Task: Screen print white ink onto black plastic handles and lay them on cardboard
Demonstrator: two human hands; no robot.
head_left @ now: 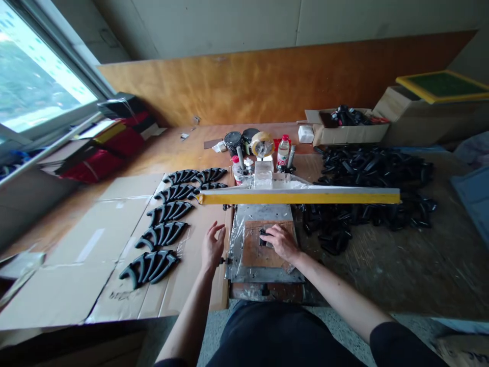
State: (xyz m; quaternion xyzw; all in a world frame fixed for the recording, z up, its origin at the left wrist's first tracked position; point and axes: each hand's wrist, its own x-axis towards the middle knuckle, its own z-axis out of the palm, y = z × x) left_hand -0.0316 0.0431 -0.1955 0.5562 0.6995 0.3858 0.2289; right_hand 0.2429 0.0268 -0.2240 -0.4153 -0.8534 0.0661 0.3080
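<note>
Black piece (263, 237), one, small: on the brown pad (255, 258), left of the pad's middle, partly covered by the right hand.

Right hand (280, 242), bare: reaching in from the right over the pad, fingers bent, tips at the black piece; whether they pinch it or only rest on it cannot be told.

Brown pad, roughly square: lying on a metal plate (237, 239), which shows along its sides and has clear film at its left edge.

Left hand (214, 245), bare: raised just beside the plate's left edge, fingers open and loosely curled, thumb apart from them.

Long bar (301, 197), yellow with a grey upper edge: crosswise above the plate's far end, reaching well past it on both sides.

Curved black parts (153, 267), many: in fanned rows on flattened cardboard (91, 250), left of the plate.

Loose black parts (370, 168), a large heap: on the table (401, 270), right of the plate.

Beyond the bar: a tape roll (263, 144); a red-capped bottle (283, 153), upright; dark tubs (233, 141), two, side by side; a small white box (305, 134); and an open carton (351, 134) with black items inside.

Far right: a green panel (445, 85), yellow-framed, atop a box.
</note>
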